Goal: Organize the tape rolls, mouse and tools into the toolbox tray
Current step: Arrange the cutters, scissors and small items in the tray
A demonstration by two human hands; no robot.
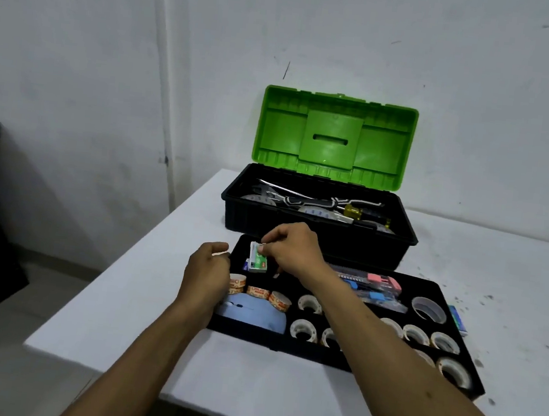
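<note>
While right grip (290,248) pinches small box (257,263), above tray (268,341)

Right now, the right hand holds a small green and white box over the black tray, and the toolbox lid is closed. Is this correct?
Not quite: in the head view the green toolbox lid stands open, not closed. The rest is right: the right hand pinches the small green and white box over the black tray.
</note>
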